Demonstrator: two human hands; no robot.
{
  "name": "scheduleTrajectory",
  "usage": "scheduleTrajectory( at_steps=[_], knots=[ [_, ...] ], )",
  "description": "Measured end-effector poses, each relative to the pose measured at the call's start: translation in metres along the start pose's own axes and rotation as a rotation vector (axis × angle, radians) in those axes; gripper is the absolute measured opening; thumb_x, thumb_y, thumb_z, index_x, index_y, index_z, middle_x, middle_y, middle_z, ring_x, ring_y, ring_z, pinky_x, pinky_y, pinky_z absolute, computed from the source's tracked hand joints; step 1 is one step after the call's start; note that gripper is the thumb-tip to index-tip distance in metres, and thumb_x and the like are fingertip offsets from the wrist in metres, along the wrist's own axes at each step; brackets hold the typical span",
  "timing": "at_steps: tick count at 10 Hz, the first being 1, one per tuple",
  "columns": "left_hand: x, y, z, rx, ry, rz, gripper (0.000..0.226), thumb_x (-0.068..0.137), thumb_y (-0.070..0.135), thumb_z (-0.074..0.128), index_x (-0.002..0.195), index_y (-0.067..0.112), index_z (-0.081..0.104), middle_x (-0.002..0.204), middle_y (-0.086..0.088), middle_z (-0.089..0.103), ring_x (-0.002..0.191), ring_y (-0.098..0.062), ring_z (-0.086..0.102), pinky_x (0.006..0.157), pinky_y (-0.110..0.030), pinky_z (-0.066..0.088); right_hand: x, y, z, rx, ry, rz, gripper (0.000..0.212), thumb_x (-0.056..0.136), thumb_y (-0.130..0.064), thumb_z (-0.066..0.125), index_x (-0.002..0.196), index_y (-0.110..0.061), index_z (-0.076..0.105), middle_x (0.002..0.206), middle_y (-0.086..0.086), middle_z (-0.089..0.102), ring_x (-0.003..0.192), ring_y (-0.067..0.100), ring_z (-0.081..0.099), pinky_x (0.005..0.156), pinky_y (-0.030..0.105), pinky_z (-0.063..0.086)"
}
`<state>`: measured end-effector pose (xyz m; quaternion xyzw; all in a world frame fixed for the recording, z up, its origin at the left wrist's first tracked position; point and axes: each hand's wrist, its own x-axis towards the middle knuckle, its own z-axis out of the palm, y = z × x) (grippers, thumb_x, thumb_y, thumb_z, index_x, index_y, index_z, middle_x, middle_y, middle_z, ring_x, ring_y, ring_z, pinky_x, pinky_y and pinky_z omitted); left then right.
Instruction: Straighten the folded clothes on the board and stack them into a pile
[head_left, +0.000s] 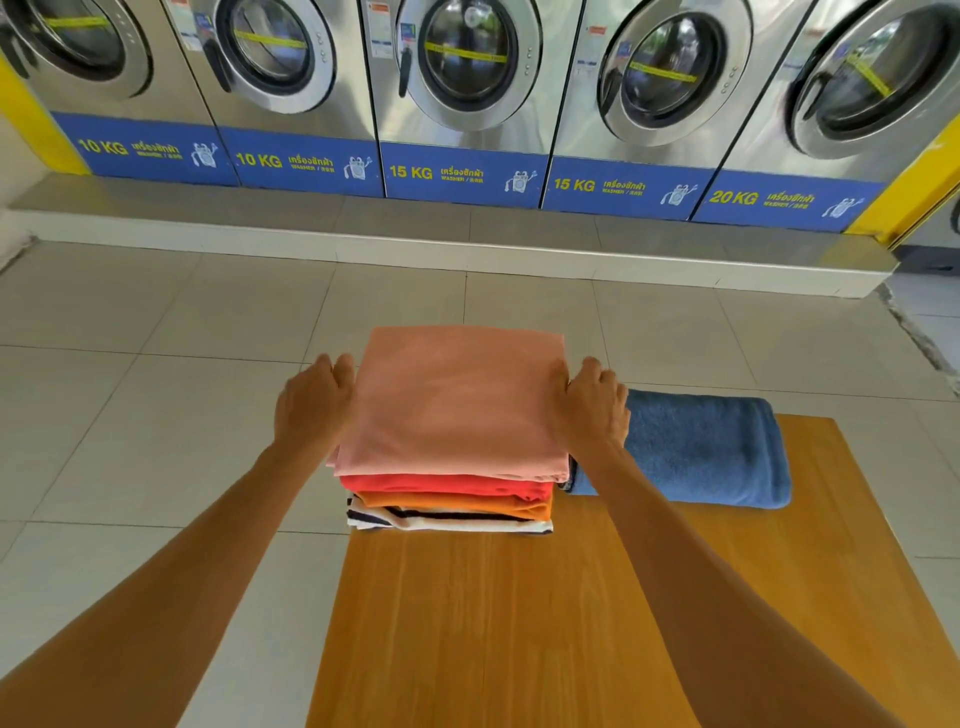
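**Desk:** What am I looking at, left to right?

**Operator:** I am watching the left hand (314, 397) pressing against the left edge of the pink garment (452, 405). Its fingers are curling at that side, but I cannot tell whether they are gripping cloth. The pink piece is topping the pile (449, 501) of red, orange and striped folds on the wooden board (519, 623). The right hand (592, 402) is bracing the opposite edge, knuckles up, its grip equally unclear.

**Desk:** And the blue towel (701, 449)?

**Operator:** It is lying folded just beside the pile, untouched. I am judging it soft, thick and floppy, so I would be taking it by both short ends, palms beneath, to keep the fold from sagging.
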<state>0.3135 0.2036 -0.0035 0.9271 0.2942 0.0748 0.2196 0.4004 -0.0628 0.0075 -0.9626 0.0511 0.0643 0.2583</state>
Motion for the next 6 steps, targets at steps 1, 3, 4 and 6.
scheduleTrajectory(
  at_steps=[1, 3, 4, 6],
  knots=[
    [0.0, 0.019, -0.008, -0.107, -0.044, -0.098, 0.046, 0.095, 0.037, 0.044, 0.057, 0.011, 0.051, 0.055, -0.004, 0.048, 0.057, -0.026, 0.05, 0.06, -0.031, 0.042, 0.0, 0.002, 0.0, 0.052, -0.046, 0.115, 0.051, 0.099, -0.054, 0.035, 0.108, -0.009, 0.056, 0.098, 0.007, 0.065, 0.098, 0.03, 0.06, 0.092, 0.045, 0.047],
    [0.008, 0.019, -0.016, -0.481, -0.13, -0.476, 0.007, 0.086, 0.02, 0.065, 0.091, 0.015, 0.065, 0.092, -0.008, 0.063, 0.082, -0.028, 0.058, 0.071, -0.032, 0.048, -0.005, 0.015, -0.004, 0.452, -0.176, 0.116, 0.049, 0.102, -0.049, 0.039, 0.065, -0.016, 0.041, 0.061, -0.002, 0.04, 0.053, 0.014, 0.037, 0.049, 0.027, 0.03],
    [-0.005, 0.012, -0.018, -0.532, -0.25, -0.529, 0.021, 0.086, 0.025, 0.064, 0.092, 0.006, 0.06, 0.084, -0.01, 0.059, 0.071, -0.025, 0.052, 0.061, -0.029, 0.038, -0.023, 0.024, -0.01, 0.415, -0.326, 0.112, 0.053, 0.097, -0.06, 0.039, 0.08, -0.012, 0.053, 0.067, 0.001, 0.052, 0.059, 0.017, 0.049, 0.053, 0.028, 0.039],
    [-0.043, 0.003, -0.032, -0.562, -0.221, -0.542, 0.025, 0.089, -0.002, 0.058, 0.068, 0.009, 0.05, 0.077, -0.01, 0.054, 0.087, -0.025, 0.054, 0.077, -0.038, 0.049, -0.051, 0.05, -0.026, 0.506, -0.444, 0.061, 0.026, 0.098, -0.03, 0.055, 0.083, -0.01, 0.061, 0.075, 0.012, 0.072, 0.061, 0.022, 0.064, 0.058, 0.032, 0.048]
  ],
)
